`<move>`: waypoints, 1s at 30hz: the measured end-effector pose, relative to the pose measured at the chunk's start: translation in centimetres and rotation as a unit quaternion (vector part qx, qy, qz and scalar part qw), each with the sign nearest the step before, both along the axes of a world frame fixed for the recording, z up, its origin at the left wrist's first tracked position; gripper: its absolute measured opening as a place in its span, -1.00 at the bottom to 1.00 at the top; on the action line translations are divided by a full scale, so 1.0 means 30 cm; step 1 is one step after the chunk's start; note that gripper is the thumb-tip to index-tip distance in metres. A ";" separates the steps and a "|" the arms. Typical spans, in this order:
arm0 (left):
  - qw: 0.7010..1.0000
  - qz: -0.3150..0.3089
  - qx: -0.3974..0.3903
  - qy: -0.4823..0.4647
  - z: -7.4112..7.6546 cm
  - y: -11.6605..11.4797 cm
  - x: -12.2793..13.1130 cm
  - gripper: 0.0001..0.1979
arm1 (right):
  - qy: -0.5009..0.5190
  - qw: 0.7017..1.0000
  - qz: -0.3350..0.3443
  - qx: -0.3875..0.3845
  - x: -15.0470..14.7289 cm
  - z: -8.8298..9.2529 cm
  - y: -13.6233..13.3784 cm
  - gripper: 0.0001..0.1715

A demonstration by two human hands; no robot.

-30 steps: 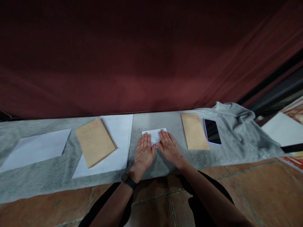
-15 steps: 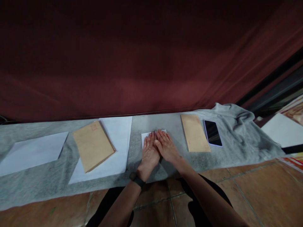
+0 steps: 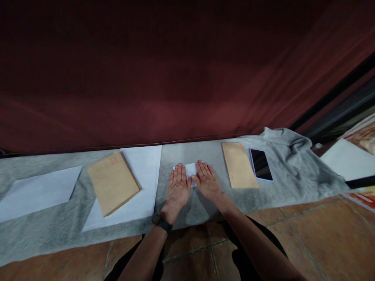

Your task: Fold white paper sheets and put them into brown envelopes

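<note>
A small folded sheet of white paper (image 3: 191,170) lies on the grey cloth (image 3: 211,156) in front of me. My left hand (image 3: 178,189) rests flat on its left part, fingers stretched out and pointing away from me. On the right part lies my right hand (image 3: 207,182), palm down, also with straight fingers. The two thumbs nearly meet over the paper, and a strip of it shows between the hands. Both palms cover the rest. A dark watch (image 3: 162,223) circles my left wrist.
To the left, a stack of brown envelopes (image 3: 113,183) overlaps large white sheets (image 3: 146,168). Another white sheet (image 3: 43,189) lies farther left. Right of my hands are a brown envelope (image 3: 239,166) and a phone (image 3: 261,165). A dark red curtain (image 3: 175,86) hangs behind the cloth.
My hands have slid apart from the middle of the folded paper. The left one has moved leftward, uncovering a strip of paper between them.
</note>
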State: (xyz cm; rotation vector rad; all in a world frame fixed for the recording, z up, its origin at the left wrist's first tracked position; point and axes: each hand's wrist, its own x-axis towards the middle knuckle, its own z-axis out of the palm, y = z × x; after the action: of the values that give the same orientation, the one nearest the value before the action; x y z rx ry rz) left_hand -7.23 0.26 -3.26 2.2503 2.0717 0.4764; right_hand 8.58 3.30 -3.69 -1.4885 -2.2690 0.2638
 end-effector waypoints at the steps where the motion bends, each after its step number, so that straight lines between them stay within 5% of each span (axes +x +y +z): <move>1: 1.000 0.006 0.001 -0.001 0.002 -0.002 -0.007 -0.36 | -0.001 1.000 -0.004 0.003 0.005 -0.003 0.000 -0.26; 18: 0.997 0.076 0.008 -0.014 0.041 -0.038 -0.039 -0.34 | -0.001 0.999 -0.049 0.007 0.102 0.000 -0.013 -0.25; 21: 0.999 0.030 0.032 -0.012 0.039 -0.063 0.011 -0.36 | 0.018 0.999 -0.037 0.000 0.100 0.025 -0.015 -0.27; 26: 0.990 -0.141 0.031 0.000 0.007 -0.130 0.129 -0.29 | 0.064 0.992 0.085 -0.072 0.047 0.054 -0.049 -0.26; 30: 0.983 -0.185 0.006 0.016 0.002 -0.156 0.155 -0.29 | 0.041 0.988 0.107 -0.103 0.031 0.045 -0.079 -0.24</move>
State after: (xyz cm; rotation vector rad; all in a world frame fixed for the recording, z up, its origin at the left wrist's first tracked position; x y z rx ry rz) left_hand -2.58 -4.41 -3.19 2.5820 1.6056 0.4272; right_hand 9.50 0.95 -2.32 -1.3011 -2.3940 0.6272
